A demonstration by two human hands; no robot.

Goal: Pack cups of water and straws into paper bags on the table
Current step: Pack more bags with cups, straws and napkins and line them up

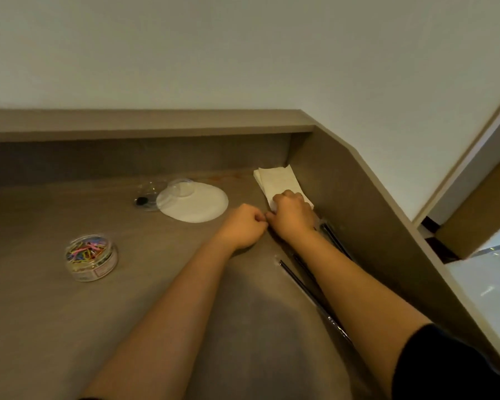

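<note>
Right hand [293,216]: fingers curled down over the near end of the white paper bags [280,183], gripping their edge.
Left hand [243,226]: curled into a loose fist just beside the right one, fingertips meeting it at the bags' near corner; whether it pinches the paper itself I cannot tell.
Paper bags: a flat white stack lying on the counter [127,298], pushed into the far right corner against the side wall.
Straws [300,284]: thin dark ones in clear wrappers, lying on the counter along the right wall, partly hidden under the right forearm.
Cup lids [179,188]: clear plastic, resting on the far edge of a round white paper disc [197,206], left of the hands.
Small dark object [141,201]: sits beside the clear plastic, too blurred to name.
Tub of paper clips [91,256]: a clear round tub of coloured clips, well to the left, near the front.
</note>
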